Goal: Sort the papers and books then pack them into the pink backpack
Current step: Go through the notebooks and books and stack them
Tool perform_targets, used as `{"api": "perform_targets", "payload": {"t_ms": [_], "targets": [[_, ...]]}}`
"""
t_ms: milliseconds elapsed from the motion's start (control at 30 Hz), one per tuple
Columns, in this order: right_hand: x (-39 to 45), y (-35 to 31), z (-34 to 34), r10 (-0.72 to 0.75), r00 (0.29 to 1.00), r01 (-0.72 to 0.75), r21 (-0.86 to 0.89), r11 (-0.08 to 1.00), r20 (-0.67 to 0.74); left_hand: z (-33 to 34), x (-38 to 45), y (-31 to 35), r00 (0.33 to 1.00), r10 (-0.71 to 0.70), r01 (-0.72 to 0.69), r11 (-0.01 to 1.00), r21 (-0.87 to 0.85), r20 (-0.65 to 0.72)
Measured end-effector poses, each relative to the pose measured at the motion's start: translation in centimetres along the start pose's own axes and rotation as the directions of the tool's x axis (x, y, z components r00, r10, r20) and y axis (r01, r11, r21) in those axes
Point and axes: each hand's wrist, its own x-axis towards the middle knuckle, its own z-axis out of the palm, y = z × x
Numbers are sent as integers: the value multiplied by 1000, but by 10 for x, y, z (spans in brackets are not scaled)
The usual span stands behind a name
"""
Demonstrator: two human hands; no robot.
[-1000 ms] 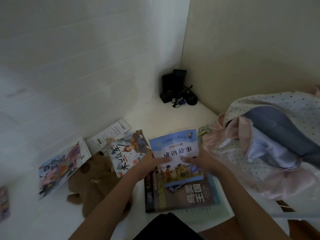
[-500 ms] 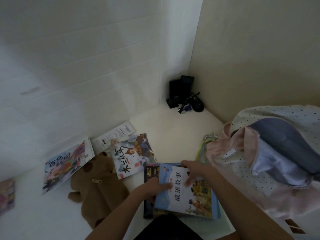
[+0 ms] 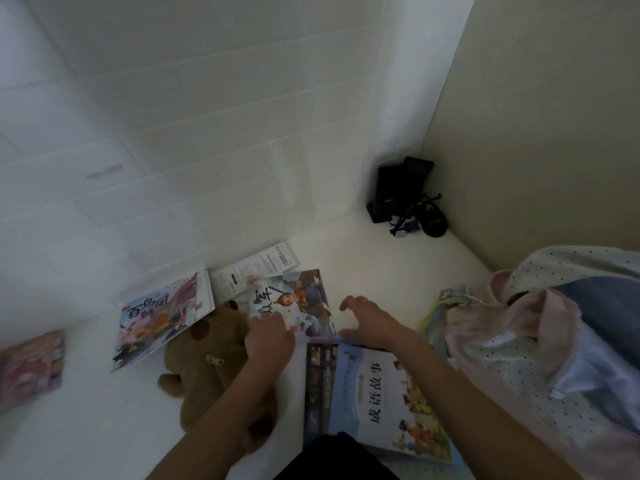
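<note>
A light blue storybook (image 3: pixel 384 396) lies on top of a dark-edged book (image 3: pixel 317 382) at the near middle of the white surface. Beyond it lies a picture book with a cartoon figure (image 3: pixel 298 299); my left hand (image 3: pixel 268 336) rests on its near left corner, fingers curled over the edge. My right hand (image 3: pixel 369 318) hovers open just right of that book, fingers spread. The pink dotted backpack (image 3: pixel 512 344) lies open at the right. A colourful bird book (image 3: pixel 156 313) and a white paper with a barcode (image 3: pixel 256 275) lie to the left and behind.
A brown plush dog (image 3: pixel 204 355) lies under my left forearm. A pink booklet (image 3: pixel 29 368) sits at the far left edge. Black devices with cables (image 3: pixel 405 199) stand in the far corner. White tiled wall behind, beige wall at the right.
Both hands have let go of the light blue storybook, which now lies on the dark-edged book. They moved forward to the cartoon picture book; my left hand now touches it.
</note>
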Motion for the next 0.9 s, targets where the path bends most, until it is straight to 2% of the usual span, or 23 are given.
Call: {"api": "perform_targets", "payload": {"t_ms": [33, 133, 233, 300, 367, 400, 433, 500, 533, 567, 633, 700, 733, 800, 833, 900], "targets": [[7, -6, 3, 10, 1000, -9, 91, 996, -15, -2, 6, -13, 1000, -18, 18, 1000, -3, 13], [24, -20, 13, 72, 997, -64, 331, 942, -12, -1, 22, -30, 988, -69, 99, 970, -221, 141], [36, -30, 22, 66, 997, -71, 452, 889, 28, 2, 36, -23, 958, -144, 242, 872, -426, 248], [39, -37, 27, 68, 997, -81, 538, 839, 44, 5, 46, -23, 955, -181, 281, 802, -527, 233], [42, -43, 30, 79, 996, -91, 606, 790, 47, 5, 55, -28, 970, -215, 240, 758, -606, 115], [43, -44, 31, 83, 996, -86, 626, 775, 34, 3, 59, -31, 963, -258, 242, 702, -670, 77], [45, -43, 31, 91, 996, -80, 643, 762, 16, 0, 61, -32, 944, -320, 273, 605, -748, 85], [48, -41, 29, 131, 991, -85, 695, 714, -13, -6, 65, -34, 897, -414, 331, 404, -853, 152], [49, -39, 27, 157, 988, -95, 726, 681, -17, -8, 67, -33, 892, -420, 336, 366, -868, 168], [50, -36, 27, 175, 984, -104, 754, 648, -15, -10, 68, -33, 905, -396, 322, 400, -858, 155], [52, -32, 24, 189, 982, -130, 782, 609, 16, -16, 66, -30, 944, -322, 245, 537, -807, 73], [53, -33, 20, 199, 980, -142, 753, 642, 15, -24, 61, -26, 963, -266, 144, 626, -766, -37], [53, -34, 16, 212, 976, -121, 698, 706, -45, -28, 60, -24, 966, -243, 95, 646, -757, -85], [54, -39, 4, 173, 950, -9, 533, 846, -259, -40, 56, -16, 971, -174, 2, 691, -723, -164], [55, -44, -5, 133, 930, 53, 482, 875, -344, -46, 55, -11, 974, -126, -45, 710, -703, -189], [59, -55, -24, 115, 920, 80, 469, 880, -374, -57, 52, -4, 980, -17, -129, 699, -704, -196]]}}
